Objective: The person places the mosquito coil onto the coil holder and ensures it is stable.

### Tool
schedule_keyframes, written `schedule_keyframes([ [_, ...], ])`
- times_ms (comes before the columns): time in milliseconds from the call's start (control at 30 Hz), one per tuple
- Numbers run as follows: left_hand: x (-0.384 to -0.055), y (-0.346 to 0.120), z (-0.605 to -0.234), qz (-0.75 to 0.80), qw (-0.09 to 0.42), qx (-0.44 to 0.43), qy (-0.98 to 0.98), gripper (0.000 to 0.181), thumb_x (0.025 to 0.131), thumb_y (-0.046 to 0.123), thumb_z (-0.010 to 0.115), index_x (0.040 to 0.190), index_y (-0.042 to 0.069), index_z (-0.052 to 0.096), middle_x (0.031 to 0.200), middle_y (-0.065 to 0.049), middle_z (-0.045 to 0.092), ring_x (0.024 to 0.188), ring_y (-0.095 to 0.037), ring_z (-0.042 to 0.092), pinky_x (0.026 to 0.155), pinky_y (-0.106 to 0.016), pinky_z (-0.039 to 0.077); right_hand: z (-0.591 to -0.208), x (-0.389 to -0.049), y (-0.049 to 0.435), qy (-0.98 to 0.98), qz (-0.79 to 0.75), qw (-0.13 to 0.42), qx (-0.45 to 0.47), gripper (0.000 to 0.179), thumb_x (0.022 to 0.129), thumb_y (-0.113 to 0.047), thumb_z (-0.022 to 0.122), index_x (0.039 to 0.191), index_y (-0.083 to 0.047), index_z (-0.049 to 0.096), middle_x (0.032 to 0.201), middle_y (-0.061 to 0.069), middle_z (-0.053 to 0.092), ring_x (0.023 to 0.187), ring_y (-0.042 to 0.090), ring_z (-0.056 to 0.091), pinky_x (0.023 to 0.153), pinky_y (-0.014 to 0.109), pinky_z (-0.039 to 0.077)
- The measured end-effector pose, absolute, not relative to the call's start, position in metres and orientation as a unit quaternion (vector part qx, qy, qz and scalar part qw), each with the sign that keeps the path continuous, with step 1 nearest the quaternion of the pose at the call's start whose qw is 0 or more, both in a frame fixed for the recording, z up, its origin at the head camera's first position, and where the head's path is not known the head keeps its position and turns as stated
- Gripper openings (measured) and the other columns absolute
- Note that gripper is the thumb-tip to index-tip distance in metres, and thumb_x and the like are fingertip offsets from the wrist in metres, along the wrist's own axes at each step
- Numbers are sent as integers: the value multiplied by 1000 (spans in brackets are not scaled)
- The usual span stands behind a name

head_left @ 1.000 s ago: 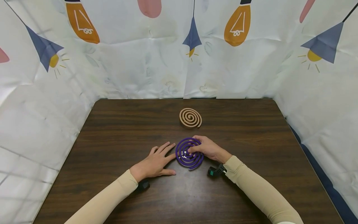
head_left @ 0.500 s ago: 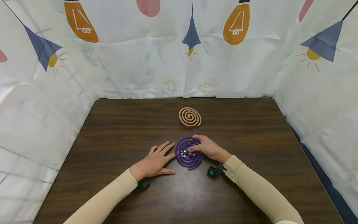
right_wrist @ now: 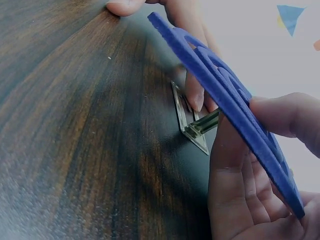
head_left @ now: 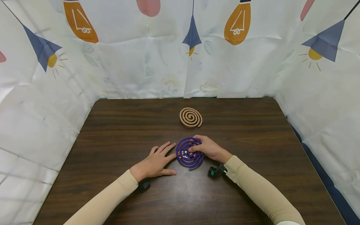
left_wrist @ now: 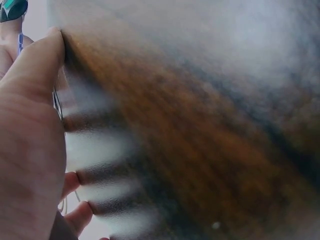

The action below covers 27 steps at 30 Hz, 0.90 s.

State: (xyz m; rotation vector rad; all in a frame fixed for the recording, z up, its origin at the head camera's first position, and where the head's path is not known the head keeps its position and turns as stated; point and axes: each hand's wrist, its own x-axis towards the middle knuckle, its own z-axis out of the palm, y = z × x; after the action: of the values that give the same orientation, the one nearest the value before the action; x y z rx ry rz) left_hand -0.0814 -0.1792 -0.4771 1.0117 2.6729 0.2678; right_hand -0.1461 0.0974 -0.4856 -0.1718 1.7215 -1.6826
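A purple mosquito coil [right_wrist: 220, 100] is held tilted above the table by my right hand [head_left: 212, 149], thumb on its upper face and fingers beneath. Below the coil stands a small folded metal stand [right_wrist: 194, 131], its flat base on the tabletop and its upright piece reaching toward the coil's underside. Whether that piece meets the coil is hidden by my fingers. My left hand [head_left: 155, 162] rests on the table with fingers spread. Its index finger reaches to the coil's left edge, at the stand's base in the right wrist view.
A tan mosquito coil [head_left: 191, 117] lies farther back on the dark wooden table [head_left: 126, 125]. White printed cloth [head_left: 126, 68] encloses the table at the back and sides. Black wrist cameras sit below both wrists.
Both hands, the purple coil and the stand keep practically the same positions. Only a slight shift of the head view shows.
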Motion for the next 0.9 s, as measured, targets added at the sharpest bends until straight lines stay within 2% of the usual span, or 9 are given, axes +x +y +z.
schedule_keyframes([
  [367,-80,-179,-476,94,135,349,922,81,96,69,56,163,28,36,173,-15,22,161,-41,19,114,-68,32,-485,-146,96,661,-655,360,-62,28,91,1,70,113,0,53,86,2,73,74,10,74,66,22,59],
  [900,-80,-179,-473,94,134,348,923,80,96,67,59,162,28,38,173,-15,22,160,-42,20,113,-69,33,-486,-147,95,676,-639,363,-55,33,90,-2,72,118,1,56,90,4,74,74,13,75,66,25,60],
])
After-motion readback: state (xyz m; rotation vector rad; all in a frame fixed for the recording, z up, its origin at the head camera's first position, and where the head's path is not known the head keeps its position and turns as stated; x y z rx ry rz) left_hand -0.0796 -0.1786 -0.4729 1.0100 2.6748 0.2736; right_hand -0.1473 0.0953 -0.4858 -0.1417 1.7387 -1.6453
